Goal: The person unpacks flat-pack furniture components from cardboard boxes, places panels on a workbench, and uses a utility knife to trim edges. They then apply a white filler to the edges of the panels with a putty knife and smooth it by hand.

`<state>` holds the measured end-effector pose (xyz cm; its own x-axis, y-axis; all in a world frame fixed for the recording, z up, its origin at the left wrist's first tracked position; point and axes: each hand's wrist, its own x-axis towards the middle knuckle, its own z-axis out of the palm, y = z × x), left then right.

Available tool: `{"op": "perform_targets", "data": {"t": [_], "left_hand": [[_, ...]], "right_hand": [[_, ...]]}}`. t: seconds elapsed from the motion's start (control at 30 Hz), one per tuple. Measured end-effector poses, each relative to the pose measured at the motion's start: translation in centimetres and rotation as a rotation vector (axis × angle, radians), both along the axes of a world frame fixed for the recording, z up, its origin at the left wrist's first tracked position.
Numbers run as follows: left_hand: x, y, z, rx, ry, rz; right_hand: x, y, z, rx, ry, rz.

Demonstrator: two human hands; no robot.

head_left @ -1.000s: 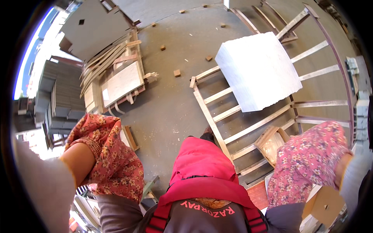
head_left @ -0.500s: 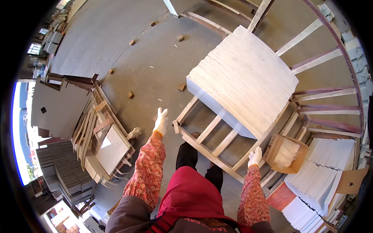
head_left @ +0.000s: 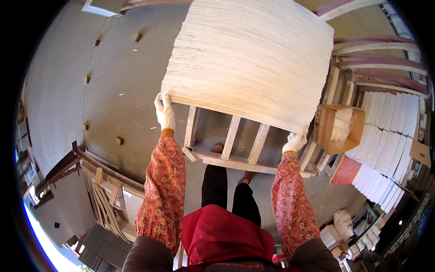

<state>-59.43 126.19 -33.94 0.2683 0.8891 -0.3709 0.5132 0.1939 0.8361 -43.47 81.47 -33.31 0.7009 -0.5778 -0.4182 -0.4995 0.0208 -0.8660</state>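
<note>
A large block of thin, pale boards (head_left: 249, 54), packed tightly face to face with their edges up, stands on a wooden slatted rack (head_left: 231, 140) in front of me. My left hand (head_left: 165, 111), in a white knit glove, is closed on the left end of the nearest board. At that board's right end my right hand (head_left: 294, 142), gloved alike, is closed too. The fingers on the boards' far side are partly hidden. Both forearms wear red floral sleeves.
Right of the rack is an open cardboard box (head_left: 339, 129) with clear plastic inside, beside stacks of white boards (head_left: 385, 136). Small wooden blocks (head_left: 119, 141) dot the floor on the left. A pile of wooden strips (head_left: 102, 195) lies at lower left.
My view has turned toward the block, which now sits nearer and more central. Both hands have come onto the ends of the nearest board; the left was in the air before.
</note>
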Motion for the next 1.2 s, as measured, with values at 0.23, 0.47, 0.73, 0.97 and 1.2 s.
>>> {"op": "perform_targets", "data": {"t": [0.23, 0.47, 0.73, 0.97, 1.2], "left_hand": [[-1.5, -2.3, -0.4, -0.031, -0.132, 0.138], [-3.4, 1.6, -4.6, -0.555, -0.468, 0.364], [-4.7, 3.7, -7.1, -0.612, -0.391, 0.144], [-21.6, 6.7, 2.7, -0.529, -0.195, 0.195], [-19.0, -7.6, 26.1, -0.437, -0.053, -0.202]], "right_hand": [[-1.6, -3.1, -3.8, -0.349, 0.034, -0.210], [-3.7, -4.4, -2.6, 0.003, -0.064, 0.020], [-5.4, -7.1, -3.7, 0.314, -0.241, -0.188], [-24.5, -14.7, 15.8, 0.074, 0.008, -0.396], [-37.0, -23.0, 53.0, -0.199, -0.188, -0.146]]}}
